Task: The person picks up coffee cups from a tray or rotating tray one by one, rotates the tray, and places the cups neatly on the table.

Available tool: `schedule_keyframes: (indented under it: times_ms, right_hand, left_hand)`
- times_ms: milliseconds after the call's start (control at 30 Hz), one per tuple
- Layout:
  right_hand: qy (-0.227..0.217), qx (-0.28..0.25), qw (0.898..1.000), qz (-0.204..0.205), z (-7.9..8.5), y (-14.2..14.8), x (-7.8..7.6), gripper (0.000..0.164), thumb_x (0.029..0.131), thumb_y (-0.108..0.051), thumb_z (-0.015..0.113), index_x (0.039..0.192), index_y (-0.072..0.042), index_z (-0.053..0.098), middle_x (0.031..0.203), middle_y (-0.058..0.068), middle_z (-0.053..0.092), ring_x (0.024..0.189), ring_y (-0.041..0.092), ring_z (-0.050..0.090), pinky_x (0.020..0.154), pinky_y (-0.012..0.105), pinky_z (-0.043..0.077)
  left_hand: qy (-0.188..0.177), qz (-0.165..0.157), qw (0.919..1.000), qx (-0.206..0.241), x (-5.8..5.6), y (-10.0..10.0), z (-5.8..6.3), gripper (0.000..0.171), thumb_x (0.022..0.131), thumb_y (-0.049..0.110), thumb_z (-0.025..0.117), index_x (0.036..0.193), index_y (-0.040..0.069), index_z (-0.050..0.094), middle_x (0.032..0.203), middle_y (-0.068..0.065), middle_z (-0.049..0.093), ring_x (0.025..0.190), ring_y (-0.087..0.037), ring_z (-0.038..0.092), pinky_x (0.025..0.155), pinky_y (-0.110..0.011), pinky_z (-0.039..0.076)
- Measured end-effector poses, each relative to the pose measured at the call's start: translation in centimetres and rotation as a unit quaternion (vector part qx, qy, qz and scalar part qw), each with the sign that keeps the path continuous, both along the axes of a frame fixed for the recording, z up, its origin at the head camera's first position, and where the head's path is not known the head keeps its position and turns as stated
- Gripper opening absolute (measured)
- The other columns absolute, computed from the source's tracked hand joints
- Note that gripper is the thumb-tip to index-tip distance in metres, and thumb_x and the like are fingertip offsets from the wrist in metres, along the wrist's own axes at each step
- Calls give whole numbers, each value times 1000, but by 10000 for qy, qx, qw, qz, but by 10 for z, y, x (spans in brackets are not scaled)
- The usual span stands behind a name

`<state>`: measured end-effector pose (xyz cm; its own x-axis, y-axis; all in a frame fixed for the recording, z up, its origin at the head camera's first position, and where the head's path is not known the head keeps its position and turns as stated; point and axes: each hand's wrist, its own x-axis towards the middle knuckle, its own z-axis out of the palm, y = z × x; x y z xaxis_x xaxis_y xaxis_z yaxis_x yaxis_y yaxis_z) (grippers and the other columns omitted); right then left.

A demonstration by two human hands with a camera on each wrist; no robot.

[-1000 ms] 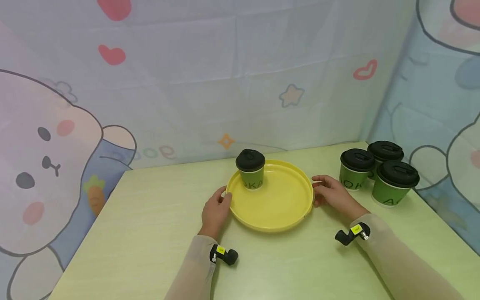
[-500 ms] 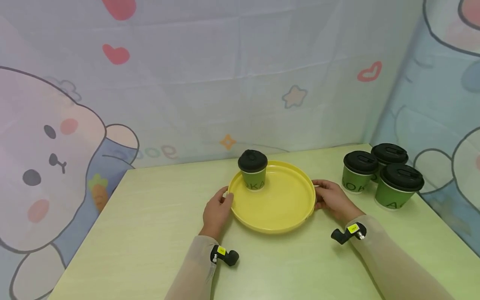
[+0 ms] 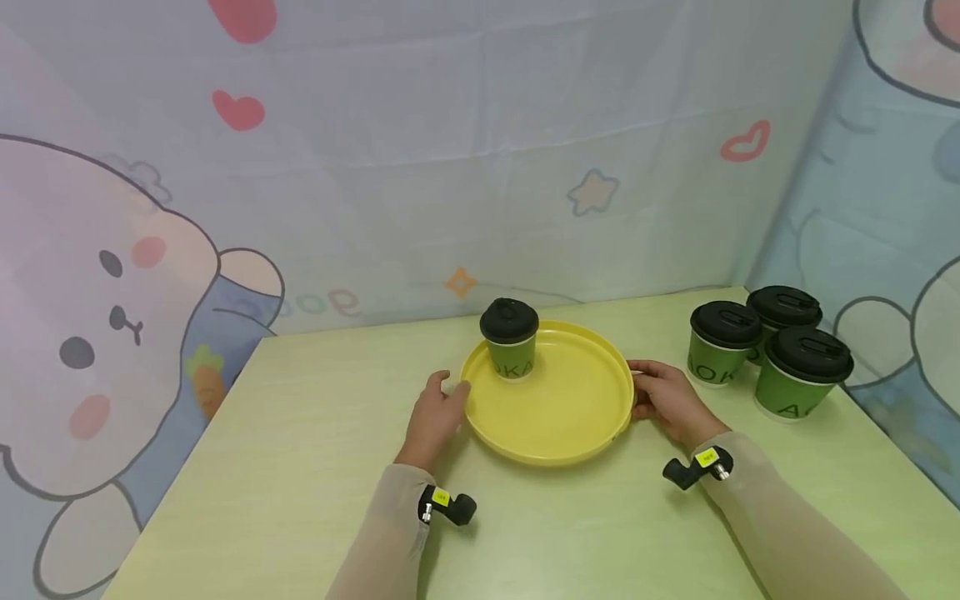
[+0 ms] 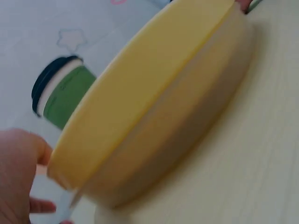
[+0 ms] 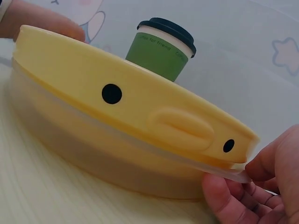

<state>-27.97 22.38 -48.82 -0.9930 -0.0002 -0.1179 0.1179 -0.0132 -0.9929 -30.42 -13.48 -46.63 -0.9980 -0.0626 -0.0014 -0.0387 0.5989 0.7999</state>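
Note:
A round yellow tray (image 3: 566,400) sits on the table, with black eyes and a beak moulded on its side and a translucent lip below, seen in the right wrist view. One green paper cup (image 3: 513,357) with a black lid stands upright at its left rear. My left hand (image 3: 433,421) is at the left rim, fingers loosely spread; in the left wrist view its thumb is against or just beside the yellow wall (image 4: 117,102). At the right edge, my right hand (image 3: 667,402) pinches the translucent lip between thumb and fingers (image 5: 222,198).
Three more lidded green cups cluster at the table's right: a near-left cup (image 3: 720,346), a rear cup (image 3: 783,308) and a front cup (image 3: 802,375), close to my right hand. A printed cloth backdrop (image 3: 420,167) rises behind the table (image 3: 315,467).
My right hand has closed in on the tray's right edge and grips it. The left fingers have loosened and drawn slightly away from the rim. The cups keep their places.

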Motion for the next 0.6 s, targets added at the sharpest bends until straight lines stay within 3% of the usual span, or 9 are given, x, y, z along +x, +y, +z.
schedule_keyframes:
  times_ms: [133,233,300,400,500,600]
  right_hand:
    - [-4,57,10000,-16,0,-2,0,47,105,-13,49,147,6,41,87,-1,65,68,9,61,59,26,56]
    - [-53,90,9999,-72,1,-3,1,45,105,-13,49,146,4,44,87,-1,65,67,10,60,59,25,55]
    - [-54,126,9999,-75,2,-4,2,45,105,-14,49,146,4,44,87,0,65,68,10,60,60,25,55]
    - [-43,151,9999,-67,3,-3,3,45,105,-15,50,147,3,44,87,0,65,69,10,60,61,25,55]
    - [-19,136,9999,-38,3,-2,3,47,105,-16,50,148,4,43,88,0,65,70,10,60,61,26,56]
    - [-6,115,9999,-70,3,-2,4,47,105,-16,50,147,5,43,87,-1,65,69,9,61,61,25,56]
  left_hand:
    - [620,393,9969,-276,10,13,14,56,96,38,55,141,5,48,124,-20,52,112,-38,49,89,-51,45]
    - [1160,201,9921,-441,21,28,32,42,95,33,58,125,5,56,110,-16,55,100,-35,50,80,-46,45]
    - [1273,-355,9890,-660,31,41,47,33,95,32,58,117,6,61,103,-11,58,93,-29,52,76,-42,45]
    - [1038,-1411,9795,-998,46,64,68,27,98,32,57,112,11,65,91,-3,60,82,-21,54,70,-36,46]
    - [690,-2292,9598,-1468,57,91,76,27,99,36,57,114,16,65,84,3,60,73,-14,55,65,-30,46]
    - [525,-2886,9350,-1992,64,117,71,30,98,40,59,118,18,65,84,7,60,73,-9,56,64,-26,46]
